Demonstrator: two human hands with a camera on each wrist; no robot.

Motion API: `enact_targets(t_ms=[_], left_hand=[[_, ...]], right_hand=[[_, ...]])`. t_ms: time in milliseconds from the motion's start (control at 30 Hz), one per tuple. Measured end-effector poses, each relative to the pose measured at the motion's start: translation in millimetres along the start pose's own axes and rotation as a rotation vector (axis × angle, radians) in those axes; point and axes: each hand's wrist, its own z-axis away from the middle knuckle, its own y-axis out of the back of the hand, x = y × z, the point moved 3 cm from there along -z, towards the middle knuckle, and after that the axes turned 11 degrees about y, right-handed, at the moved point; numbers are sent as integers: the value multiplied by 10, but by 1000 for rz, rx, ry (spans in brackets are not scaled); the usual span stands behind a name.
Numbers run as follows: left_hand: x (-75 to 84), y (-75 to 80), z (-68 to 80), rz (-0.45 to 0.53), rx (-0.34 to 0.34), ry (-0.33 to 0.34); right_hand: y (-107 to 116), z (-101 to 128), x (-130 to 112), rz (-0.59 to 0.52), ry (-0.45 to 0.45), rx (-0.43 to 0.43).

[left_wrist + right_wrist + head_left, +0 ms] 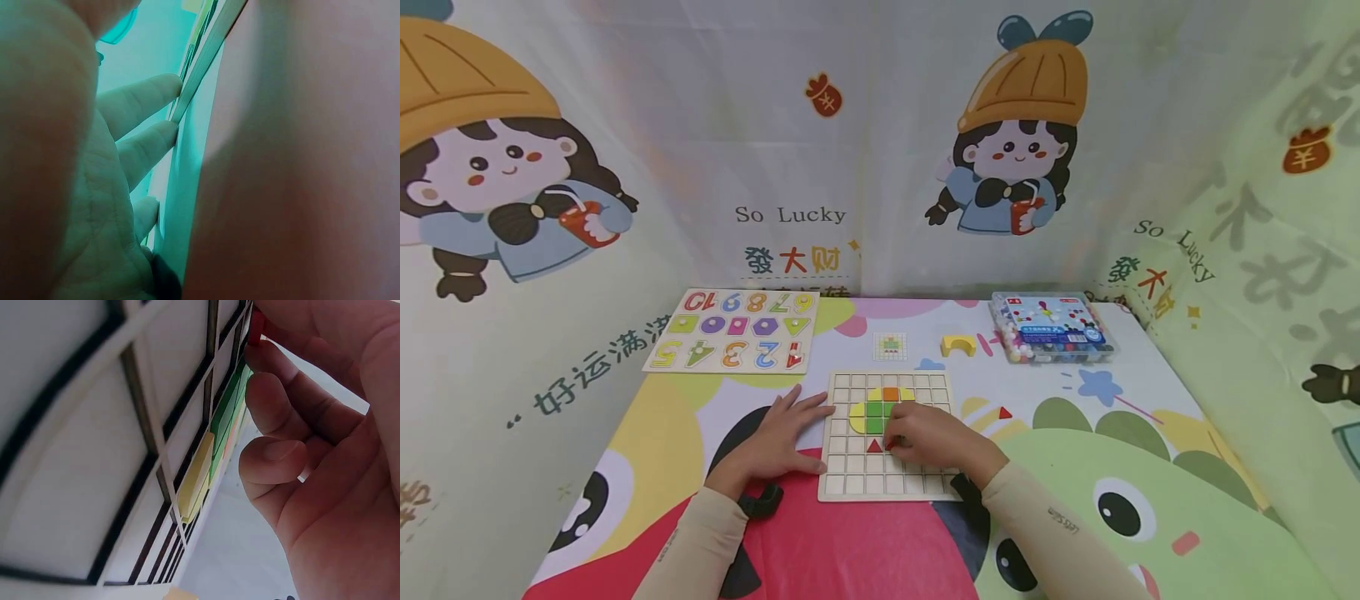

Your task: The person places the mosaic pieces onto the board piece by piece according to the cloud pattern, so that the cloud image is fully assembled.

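A pale wooden grid board (850, 485) lies in front of me in the head view. My left hand (777, 439) rests beside it with fingers spread, fingertips and thumb against its left edge. Over the board's middle, my right hand (931, 435) pinches a small red piece (257, 328) at the grid; its shape is mostly covered by the fingers. A red triangle (875, 447) sits in a cell just left of that hand. Above it are green squares (875, 417), an orange square (891, 394) and yellow curved-edged pieces (857, 418), partly hidden by the right hand.
Behind the board lie a small pattern card (891, 347) and a yellow arch block (958, 346). A clear box of beads (1056, 333) stands at the back right, a number-and-shape puzzle board (737, 331) at the back left. One loose red triangle (1005, 412) lies right of the grid.
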Motion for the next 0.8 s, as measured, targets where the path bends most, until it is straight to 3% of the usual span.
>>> enact_targets(t_ms=[267,633,800], left_hand=[[0,-2,16,1,1,16],[-20,-19,7,2,2,5],[-34,-26,-1,0,2,7]], right_hand=[[24,45,-34,-45,0,25],[15,79,-47,-124,-116,8],[54,174,-9,-182,-169,53]])
